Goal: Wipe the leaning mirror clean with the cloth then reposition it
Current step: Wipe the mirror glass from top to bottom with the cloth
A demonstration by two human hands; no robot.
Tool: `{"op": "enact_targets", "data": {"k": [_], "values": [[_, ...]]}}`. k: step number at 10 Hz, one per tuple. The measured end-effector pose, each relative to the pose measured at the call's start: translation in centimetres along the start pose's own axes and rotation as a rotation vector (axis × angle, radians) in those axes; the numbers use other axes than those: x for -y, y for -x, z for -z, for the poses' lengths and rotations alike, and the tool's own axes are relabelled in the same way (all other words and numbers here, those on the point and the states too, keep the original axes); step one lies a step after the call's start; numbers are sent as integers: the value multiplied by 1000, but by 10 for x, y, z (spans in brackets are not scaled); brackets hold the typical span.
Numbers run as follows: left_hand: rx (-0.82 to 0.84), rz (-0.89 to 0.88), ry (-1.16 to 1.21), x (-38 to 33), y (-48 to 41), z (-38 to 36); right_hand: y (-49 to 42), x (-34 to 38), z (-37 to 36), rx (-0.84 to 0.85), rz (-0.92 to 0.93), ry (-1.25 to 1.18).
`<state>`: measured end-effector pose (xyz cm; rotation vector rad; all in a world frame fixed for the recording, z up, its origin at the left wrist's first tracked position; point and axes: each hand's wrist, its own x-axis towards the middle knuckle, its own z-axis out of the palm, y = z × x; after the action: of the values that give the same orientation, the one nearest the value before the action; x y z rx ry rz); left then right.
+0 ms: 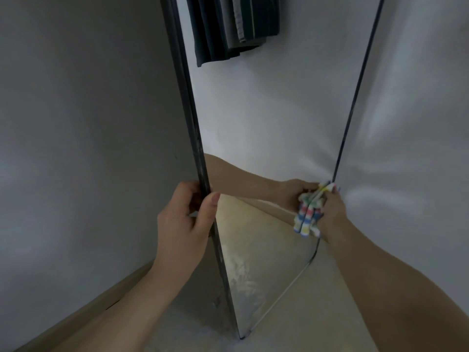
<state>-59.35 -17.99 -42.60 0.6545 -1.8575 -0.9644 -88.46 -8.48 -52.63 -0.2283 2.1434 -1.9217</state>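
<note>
Head view: the left hand (184, 222) grips the tall dark-framed mirror's (266, 123) left edge. At its right edge, the right hand (332, 214) holds the folded, colourful striped cloth (308, 215).

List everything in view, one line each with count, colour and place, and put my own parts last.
mirror: one, dark thin frame, standing on the floor in the corner, leaning back towards the walls
smudges: a patch, whitish, on the lower glass
cloth: one, white with blue, pink, yellow and green stripes, folded, at the mirror's right edge
clothes: a few, dark green and grey, seen hanging in the reflection at the top
walls: two, white-grey, either side of the mirror
skirting board: one, beige, along the foot of the left wall
floor: one, pale grey, underfoot
left grip: one, holds the mirror's left frame edge
right grip: one, holds the cloth at the right edge
</note>
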Motion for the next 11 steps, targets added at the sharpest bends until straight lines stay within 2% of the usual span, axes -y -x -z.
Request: {"op": "enact_targets", "data": {"k": [1,2,3,4,5,6,7,8,9,10,11], "values": [[-15,-6,5,0,1,-1,49,13,-23,-53,149,86],[-30,-3,-1,1,-1,-2,118,-4,-39,125,257,246],[-35,-6,-5,0,0,-2,203,-43,-45,337,757,425],[-27,25,31,-1,1,-1,153,-42,-46,186,782,496],[-20,2,14,1,1,-2,120,-8,-58,-84,555,463],[-18,4,8,3,-1,-1,188,-12,-77,174,854,370],[-12,8,-2,4,-1,1,208,-22,-66,366,1150,449],[15,13,37,2,0,1,166,5,-61,207,1131,407],[21,5,34,3,0,0,173,3,-64,145,949,385],[21,-10,18,5,-3,2,195,-36,-50,218,1009,483],[42,-26,21,2,-1,2,194,-21,-41,251,1010,456]]}}
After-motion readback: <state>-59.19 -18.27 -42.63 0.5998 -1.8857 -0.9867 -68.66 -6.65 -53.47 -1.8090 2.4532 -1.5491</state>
